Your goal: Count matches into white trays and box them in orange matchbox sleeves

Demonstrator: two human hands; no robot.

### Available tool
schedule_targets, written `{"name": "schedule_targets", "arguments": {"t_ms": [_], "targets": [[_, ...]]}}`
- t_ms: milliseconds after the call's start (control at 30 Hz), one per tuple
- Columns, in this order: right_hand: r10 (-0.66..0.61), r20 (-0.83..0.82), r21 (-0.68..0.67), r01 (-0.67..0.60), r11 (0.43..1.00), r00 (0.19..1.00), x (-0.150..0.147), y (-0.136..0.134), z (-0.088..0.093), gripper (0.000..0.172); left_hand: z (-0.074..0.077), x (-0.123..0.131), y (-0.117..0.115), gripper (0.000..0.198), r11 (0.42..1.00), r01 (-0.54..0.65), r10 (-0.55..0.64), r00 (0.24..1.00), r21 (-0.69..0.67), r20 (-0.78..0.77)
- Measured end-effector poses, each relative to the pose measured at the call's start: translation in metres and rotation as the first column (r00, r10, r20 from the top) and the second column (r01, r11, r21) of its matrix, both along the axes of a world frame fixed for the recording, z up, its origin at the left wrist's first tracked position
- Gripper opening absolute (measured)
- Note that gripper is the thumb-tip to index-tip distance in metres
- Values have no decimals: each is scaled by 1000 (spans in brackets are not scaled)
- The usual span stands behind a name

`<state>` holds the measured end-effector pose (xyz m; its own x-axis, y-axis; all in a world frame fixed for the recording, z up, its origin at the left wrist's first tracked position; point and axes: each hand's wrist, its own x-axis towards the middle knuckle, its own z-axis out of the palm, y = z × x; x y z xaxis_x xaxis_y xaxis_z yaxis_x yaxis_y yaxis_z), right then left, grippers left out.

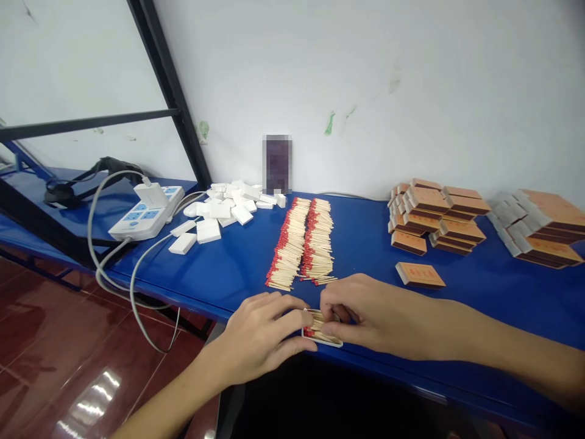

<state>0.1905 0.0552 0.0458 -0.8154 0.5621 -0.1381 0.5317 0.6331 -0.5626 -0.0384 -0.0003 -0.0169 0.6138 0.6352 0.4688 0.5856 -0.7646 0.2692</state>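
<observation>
At the front edge of the blue table lies a small white matchbox tray with red-tipped matches in it. My left hand closes round its left end, thumb on the near side and fingers at the far side. Over the right part of the tray, my right hand is bent, thumb and fingertips closed on the matches inside; how many they pinch is hidden. Just beyond the hands, two long rows of loose matches, a left row and a right row, run away from me, their red heads to the left.
White empty trays are heaped at the back left, beside a power strip with looping cables. Orange matchboxes are stacked at the right, with a second stack farther right. One matchbox lies nearer. A black frame post rises left.
</observation>
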Motion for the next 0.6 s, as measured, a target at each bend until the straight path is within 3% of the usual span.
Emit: {"name": "schedule_targets", "arguments": {"t_ms": [300, 600], "targets": [[0, 6, 17, 0, 1000, 1000, -3, -2, 2, 23, -1, 0, 1, 22, 1000, -1, 1, 1000, 12, 12], [0, -46, 109, 5, 994, 999, -6, -6, -8, 21, -1, 0, 0, 23, 1000, 3, -3, 1000, -9, 19]]}}
